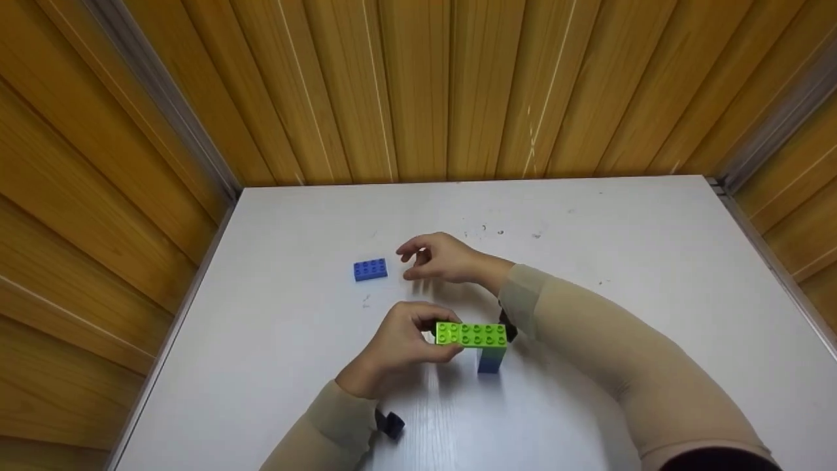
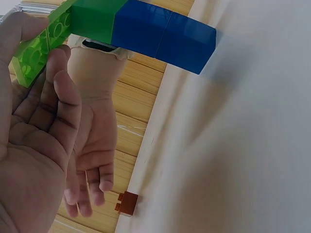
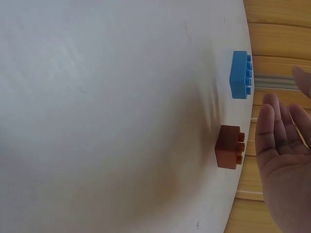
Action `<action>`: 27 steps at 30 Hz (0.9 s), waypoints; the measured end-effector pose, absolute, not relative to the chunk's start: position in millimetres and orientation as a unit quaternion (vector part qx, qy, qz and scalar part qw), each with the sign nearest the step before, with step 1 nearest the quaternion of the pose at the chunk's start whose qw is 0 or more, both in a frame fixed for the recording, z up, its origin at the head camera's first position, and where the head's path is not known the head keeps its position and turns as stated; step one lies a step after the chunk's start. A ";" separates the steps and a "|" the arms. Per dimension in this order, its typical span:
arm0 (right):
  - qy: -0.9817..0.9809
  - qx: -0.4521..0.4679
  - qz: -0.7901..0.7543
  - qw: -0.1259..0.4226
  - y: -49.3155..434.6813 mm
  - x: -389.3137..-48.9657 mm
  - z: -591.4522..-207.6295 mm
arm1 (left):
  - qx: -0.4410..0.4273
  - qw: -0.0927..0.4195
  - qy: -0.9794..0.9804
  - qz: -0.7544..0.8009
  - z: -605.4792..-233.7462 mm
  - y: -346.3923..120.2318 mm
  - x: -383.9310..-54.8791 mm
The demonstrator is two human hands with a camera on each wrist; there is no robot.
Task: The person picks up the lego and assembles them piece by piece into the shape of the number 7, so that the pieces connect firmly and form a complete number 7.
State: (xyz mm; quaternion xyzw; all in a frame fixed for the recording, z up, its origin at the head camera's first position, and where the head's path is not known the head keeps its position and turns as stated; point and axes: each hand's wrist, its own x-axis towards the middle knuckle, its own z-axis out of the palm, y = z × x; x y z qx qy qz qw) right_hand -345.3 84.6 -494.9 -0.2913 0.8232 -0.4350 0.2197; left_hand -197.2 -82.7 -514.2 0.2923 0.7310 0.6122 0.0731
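Observation:
My left hand [image 1: 402, 337] pinches the overhanging left end of a light green toy-brick row [image 1: 480, 335], thumb on the near side and fingers behind. Under the row's right end, a green brick [image 2: 97, 19] and two blue bricks [image 2: 167, 34] form a column, seen sideways in the left wrist view. My right hand [image 1: 451, 258] hovers over the table with fingers loosely bent, holding nothing. A separate blue brick [image 1: 371, 269] lies just left of its fingertips. Close to that hand sits a brown brick [image 3: 228, 147], hidden under the fingers in the head view.
The white table [image 1: 294, 373] carries a few small dark marks near its far side. Wood-patterned panels [image 1: 418, 91] enclose it at the back and sides. Black wrist mounts [image 1: 392, 425] stick out from the sleeves.

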 end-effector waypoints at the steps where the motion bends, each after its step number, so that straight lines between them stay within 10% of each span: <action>1: 0.825 -0.294 -0.427 0.223 81.9 -345.6 -496.1 | 0.293 0.073 0.731 0.612 -514.6 -83.3 -197.4; 10: 0.840 -0.300 -0.378 0.248 57.1 -343.1 -507.8 | 0.302 0.070 0.741 0.596 -517.3 -88.6 -198.8; 27: 0.902 -0.307 -0.287 0.097 24.7 -340.3 -527.4 | 0.300 0.075 0.735 0.604 -513.6 -92.4 -200.8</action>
